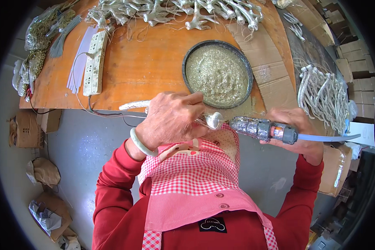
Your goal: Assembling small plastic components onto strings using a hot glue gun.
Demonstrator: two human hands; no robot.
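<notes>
Currently gripping white piece (214, 120) in left hand (171, 118), glue gun (264, 129) in right hand (298, 129); keep nozzle close, steady.

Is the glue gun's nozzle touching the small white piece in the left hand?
Cannot tell. In the head view, the glue gun tip meets the white piece held by the left hand, but no contact or gap shows plainly.

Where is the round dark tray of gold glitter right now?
In the head view, the round dark tray of gold glitter sits on the orange wooden table, centre-right, just beyond the left hand, with the white power strip to its left.
</notes>
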